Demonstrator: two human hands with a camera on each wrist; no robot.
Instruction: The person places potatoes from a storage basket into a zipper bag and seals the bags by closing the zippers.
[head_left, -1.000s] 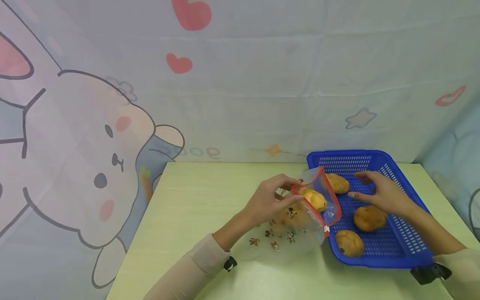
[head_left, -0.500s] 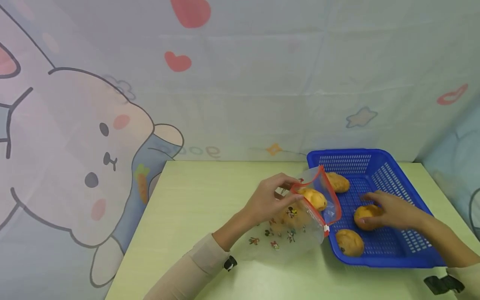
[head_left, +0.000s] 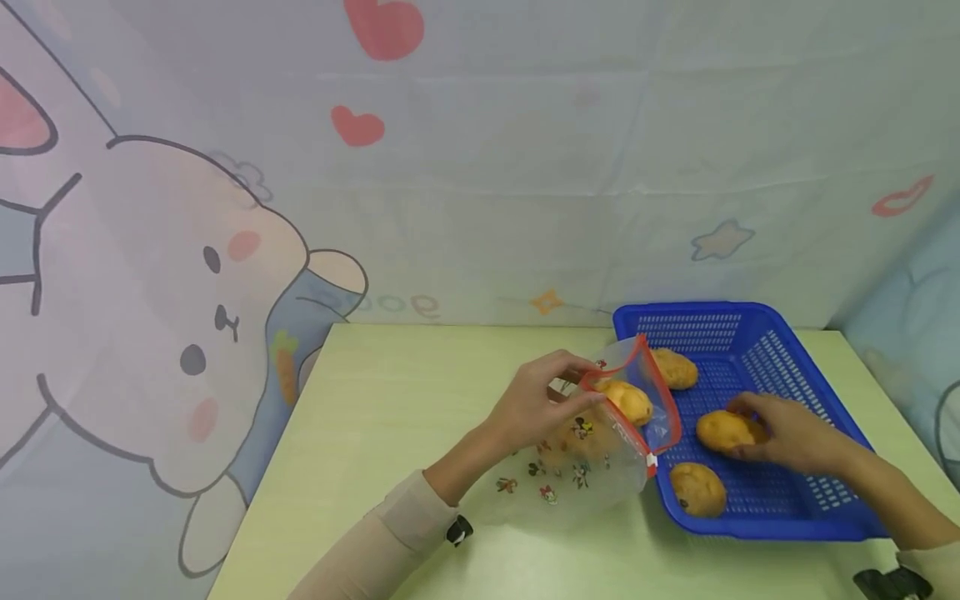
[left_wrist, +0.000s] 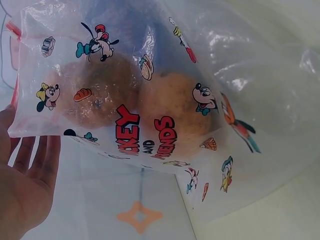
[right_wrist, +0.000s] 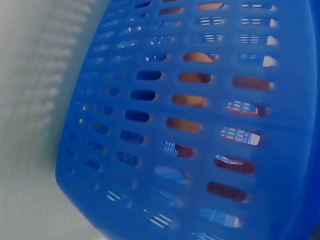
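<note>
In the head view my left hand (head_left: 536,402) pinches the red-edged rim of a clear zip bag (head_left: 551,475) with cartoon prints, its mouth held apart toward the basket. A potato (head_left: 628,402) shows at that mouth. Through the plastic, the left wrist view shows two round potatoes (left_wrist: 175,107) side by side, with my left fingers (left_wrist: 47,155) at the bag's edge. My right hand (head_left: 798,435) grips a potato (head_left: 722,430) inside the blue basket (head_left: 690,310), thumb on the near side. In the right wrist view the basket's slotted wall (right_wrist: 200,145) mostly hides that hand.
Two more potatoes lie in the basket, one toward the back (head_left: 675,369) and one at the front left corner (head_left: 699,490). Basket and bag are on a pale yellow-green table (head_left: 405,400), against a printed cloth backdrop (head_left: 487,167).
My right hand has come down onto the middle potato and taken hold of it, shifting it slightly left. The left hand and bag have stayed nearly still.
</note>
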